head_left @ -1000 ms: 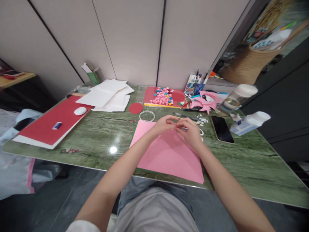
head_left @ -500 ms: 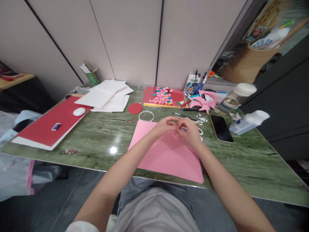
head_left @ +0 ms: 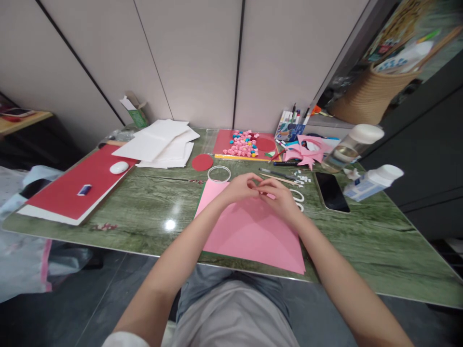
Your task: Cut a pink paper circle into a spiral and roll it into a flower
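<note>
Above the far half of a pink sheet of paper (head_left: 253, 241), my left hand (head_left: 243, 187) and my right hand (head_left: 278, 193) meet at the fingertips. Both hands are closed in a pinch; whatever lies between the fingers is too small or hidden to make out. White-handled scissors (head_left: 298, 195) lie just beyond my right hand, partly covered by it. A thin wooden stick (head_left: 278, 179) and a pen (head_left: 277, 173) rest behind the hands, near small white paper scraps (head_left: 303, 177). A round ring (head_left: 219, 174) touches the far edge of the pink sheet.
Small pink, blue and yellow pieces (head_left: 244, 143) are heaped on a red sheet at the back. A red paper disc (head_left: 202, 162) and white sheets (head_left: 155, 142) lie left of them. A phone (head_left: 332, 192), a clear bottle (head_left: 349, 149) and a white bottle (head_left: 374, 183) stand or lie at right.
Both hands have shifted slightly left and still meet at the fingertips. More of the scissors' handles and the wooden stick now shows.
</note>
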Available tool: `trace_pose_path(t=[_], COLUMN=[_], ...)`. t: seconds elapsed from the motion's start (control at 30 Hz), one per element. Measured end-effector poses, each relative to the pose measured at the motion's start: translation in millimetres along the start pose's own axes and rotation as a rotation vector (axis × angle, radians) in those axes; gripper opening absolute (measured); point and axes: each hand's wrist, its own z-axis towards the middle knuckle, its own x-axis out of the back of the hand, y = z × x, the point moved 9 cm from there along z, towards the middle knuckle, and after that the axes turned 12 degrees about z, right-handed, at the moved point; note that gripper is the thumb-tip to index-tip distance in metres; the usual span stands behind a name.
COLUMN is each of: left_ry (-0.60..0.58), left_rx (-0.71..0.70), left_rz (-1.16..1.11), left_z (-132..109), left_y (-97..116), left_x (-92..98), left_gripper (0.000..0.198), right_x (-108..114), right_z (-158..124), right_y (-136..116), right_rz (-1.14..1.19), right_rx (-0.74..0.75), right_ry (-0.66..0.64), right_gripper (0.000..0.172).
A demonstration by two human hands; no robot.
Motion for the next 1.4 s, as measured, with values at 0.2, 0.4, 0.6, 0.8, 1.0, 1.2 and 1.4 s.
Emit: trace_pose_path(t=[0.2, 0.4, 0.6, 0.8, 1.0, 1.2, 1.4], left_ry=[0.013, 0.031, 0.027, 0.039, 0.004, -0.068, -0.047], left_rx=[0.006, -0.003, 0.019, 0.010, 0.049, 0.051, 0.043], left_rz=[-0.168, -0.385, -0.437, -0.418, -0.307, -0.154, -0.214], left_z=[2.3, 3.1, 1.3, 2.4, 1.2, -4.0, -1.7], left_y=[-1.7, -0.1, 4.2, -1.6, -3.9, 4.4, 2.9], left_x=[-3.6, -12.1, -19.6, -15.7, -10.7, -7.0, -7.8], left_gripper=[0.037, 0.036, 0.034, 0.040, 0.042, 0.044, 0.040], right_x=[13.3, 21.5, 21.9, 19.8, 13.6, 2.9, 10.4], right_z=[0.8, 1.5, 1.7, 2.3, 3.4, 3.7, 3.9], right_y=[-0.3, -2.9, -3.4, -5.9, -7.8, -4.2, -0.1], right_rz=[-0.086, -0.064, -0.062, -0.051, -0.021, 0.020, 0.001], right_rx=[-0.041, -0.064, -0.061, -0.057, -0.019, -0.014, -0.019], right_ry=[0.127, 0.197, 0.209, 0.174, 0.065, -0.086, 0.011], right_gripper=[0.011, 0.004, 0.012, 0.005, 0.015, 0.015, 0.012])
